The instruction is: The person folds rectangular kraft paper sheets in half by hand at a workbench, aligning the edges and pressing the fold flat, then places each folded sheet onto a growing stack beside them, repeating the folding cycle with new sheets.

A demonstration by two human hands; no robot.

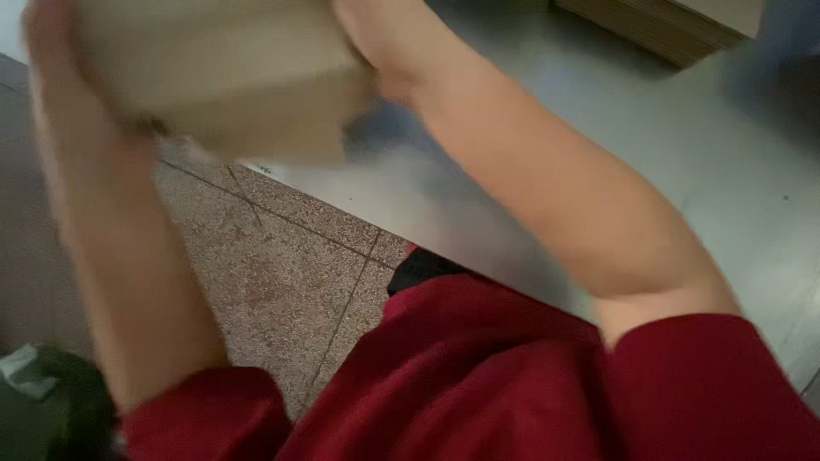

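Head view looks down on one grey metal table (pixel 683 154) filling the right and upper part of the picture, with one stretch of speckled stone floor (pixel 282 256) to its left, crossed by thin dark joints. One red garment (pixel 512 384) with two short sleeves covers the lower edge, and two bare forearms rise from it toward the top. Between them, high at the upper left and above the table's near edge, sits one tan cardboard box (pixel 222 77), heavily blurred. One stack of flat brown cardboard sheets (pixel 675 26) lies on the table at the far upper right, well apart from the box; the sheets are too many and too blurred to count. The left hand (pixel 51 60) is pressed against the box's left side and the right hand (pixel 384 43) grips its right side, so both hands hold the one box between them; single fingers cannot be made out. One dark green thing (pixel 51 401) lies on the floor at the lower left, its kind unclear.
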